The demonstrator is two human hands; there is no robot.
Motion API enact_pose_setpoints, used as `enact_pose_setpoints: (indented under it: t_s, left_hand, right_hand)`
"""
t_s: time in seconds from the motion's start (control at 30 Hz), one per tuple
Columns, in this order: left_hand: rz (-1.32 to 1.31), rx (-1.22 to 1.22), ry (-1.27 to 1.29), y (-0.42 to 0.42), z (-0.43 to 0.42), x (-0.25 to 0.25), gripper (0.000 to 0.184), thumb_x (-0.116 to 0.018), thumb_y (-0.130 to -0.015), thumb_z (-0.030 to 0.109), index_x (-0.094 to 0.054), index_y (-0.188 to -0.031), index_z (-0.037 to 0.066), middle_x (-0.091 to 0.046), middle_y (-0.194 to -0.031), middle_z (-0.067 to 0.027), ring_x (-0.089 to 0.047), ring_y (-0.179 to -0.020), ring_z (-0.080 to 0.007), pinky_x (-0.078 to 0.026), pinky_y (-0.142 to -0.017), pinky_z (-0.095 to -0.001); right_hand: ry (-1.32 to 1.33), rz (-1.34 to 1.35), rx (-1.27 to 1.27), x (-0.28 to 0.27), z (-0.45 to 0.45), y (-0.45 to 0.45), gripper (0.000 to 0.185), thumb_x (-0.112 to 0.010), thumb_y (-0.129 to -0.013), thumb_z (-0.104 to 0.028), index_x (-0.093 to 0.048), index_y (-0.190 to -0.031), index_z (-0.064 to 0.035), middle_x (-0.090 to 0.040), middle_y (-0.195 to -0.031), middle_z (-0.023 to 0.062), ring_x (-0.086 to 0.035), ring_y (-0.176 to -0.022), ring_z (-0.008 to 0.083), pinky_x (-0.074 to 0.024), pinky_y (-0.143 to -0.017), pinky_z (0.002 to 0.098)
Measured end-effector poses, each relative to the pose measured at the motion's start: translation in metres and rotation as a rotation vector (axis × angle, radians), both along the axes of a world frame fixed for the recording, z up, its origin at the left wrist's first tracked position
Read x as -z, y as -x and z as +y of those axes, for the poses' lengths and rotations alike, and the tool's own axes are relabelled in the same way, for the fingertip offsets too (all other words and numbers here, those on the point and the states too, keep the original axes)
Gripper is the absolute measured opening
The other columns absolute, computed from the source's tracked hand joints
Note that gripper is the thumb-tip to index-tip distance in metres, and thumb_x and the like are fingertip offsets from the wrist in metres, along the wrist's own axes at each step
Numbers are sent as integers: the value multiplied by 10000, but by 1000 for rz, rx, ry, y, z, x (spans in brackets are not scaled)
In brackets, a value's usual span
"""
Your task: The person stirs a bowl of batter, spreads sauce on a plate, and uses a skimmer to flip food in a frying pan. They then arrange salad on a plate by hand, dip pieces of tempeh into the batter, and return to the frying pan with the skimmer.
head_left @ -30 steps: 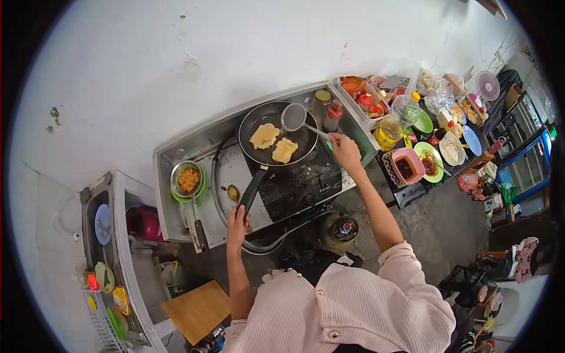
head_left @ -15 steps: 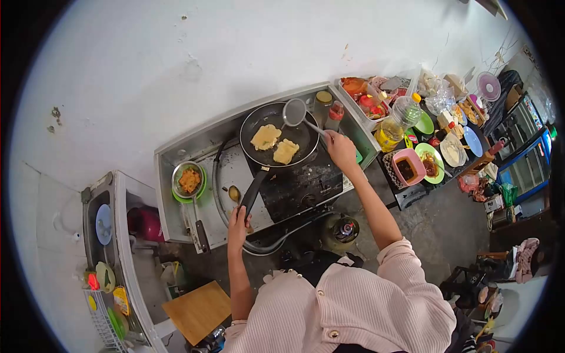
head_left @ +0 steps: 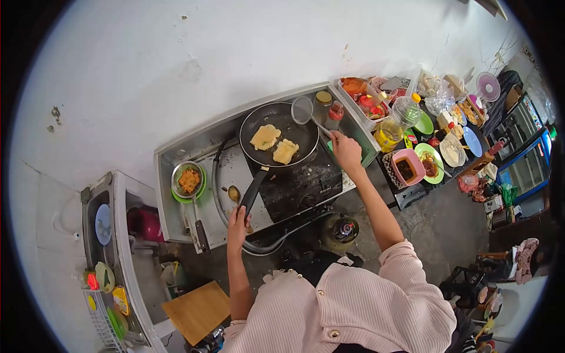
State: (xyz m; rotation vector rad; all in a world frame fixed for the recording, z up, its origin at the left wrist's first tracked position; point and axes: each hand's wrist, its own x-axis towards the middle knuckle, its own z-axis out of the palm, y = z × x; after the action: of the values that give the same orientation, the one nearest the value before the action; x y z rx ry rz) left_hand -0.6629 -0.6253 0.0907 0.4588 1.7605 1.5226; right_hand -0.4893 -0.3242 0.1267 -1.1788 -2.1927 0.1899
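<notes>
My left hand (head_left: 237, 226) is closed around the long black handle of a frying pan (head_left: 259, 154). The pan sits on the black stove (head_left: 321, 182), and two pieces of pale golden batter-like food lie in it: one piece (head_left: 265, 137) left of centre, the other piece (head_left: 286, 151) lower and to the right. My right hand (head_left: 347, 150) grips the handle of a round-headed skimmer (head_left: 302, 110). The skimmer's head is over the pan's upper right rim, apart from both pieces.
Left of the stove, a strainer (head_left: 189, 179) with orange food rests over a green bowl. A lidded jar (head_left: 323, 103) and a red bottle (head_left: 335, 113) stand behind the pan. On the right table are an oil bottle (head_left: 393, 126) and a pink bowl of sauce (head_left: 406, 167).
The skimmer's head has moved right and slightly up, from above the pan's interior to its rim, and has tilted. My right hand shifted slightly right and down. The pan and left hand stay put.
</notes>
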Motion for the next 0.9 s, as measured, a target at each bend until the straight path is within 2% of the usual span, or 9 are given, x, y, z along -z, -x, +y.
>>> enact_pose_setpoints:
  t_s: [0.03,0.13,0.3,0.47,0.67,0.83,0.9]
  left_hand:
    - [0,3,-6,0,0,1,349,-436,-923,312,-485,-1076,2,-455,-673,6,-371,-556,-54,-332,-526,-196]
    - [1,10,-18,1,0,1,351,-434,-923,312,-485,-1075,-1,-453,-673,5,-369,-556,-55,-333,-527,-198]
    - [-14,4,-6,2,0,4,356,-432,-924,312,-486,-1080,-4,-453,-675,4,-367,-565,-58,-333,-536,-201]
    - [1,11,-29,0,-1,2,331,-439,-921,310,-494,-1042,7,-450,-674,9,-369,-571,-59,-328,-540,-194]
    - [-14,2,-11,-2,0,-4,306,-433,-925,302,-496,-1008,15,-445,-667,11,-367,-553,-55,-326,-522,-198]
    - [-5,17,-29,1,0,2,314,-435,-924,306,-493,-1020,13,-445,-666,14,-366,-552,-52,-327,-520,-195]
    - [-3,11,-25,-1,0,0,317,-434,-925,305,-493,-1030,12,-444,-665,15,-365,-552,-53,-326,-519,-194]
  right_hand:
    - [24,-40,-32,-2,0,-2,204,-496,-856,-260,-649,-915,-139,-613,-665,157,-592,-603,345,-464,-545,436]
    - [14,69,-66,4,3,-5,194,-494,-857,-251,-643,-899,-134,-606,-645,157,-591,-591,337,-459,-525,436]
    - [-123,-107,-25,0,1,-3,174,-502,-856,-266,-620,-893,-144,-573,-564,157,-581,-526,333,-451,-472,423]
    - [-148,-81,-33,-5,1,0,158,-505,-853,-251,-606,-895,-136,-569,-553,154,-583,-527,326,-448,-474,425]
    - [-160,-29,-37,-1,4,4,168,-502,-854,-245,-617,-874,-124,-574,-558,150,-581,-527,329,-448,-478,421]
    - [-65,46,-90,5,6,7,192,-498,-856,-258,-639,-900,-134,-597,-604,153,-592,-559,331,-461,-497,425]
    - [-58,3,-69,3,6,11,201,-494,-857,-261,-641,-906,-134,-601,-619,158,-594,-572,335,-463,-503,427]
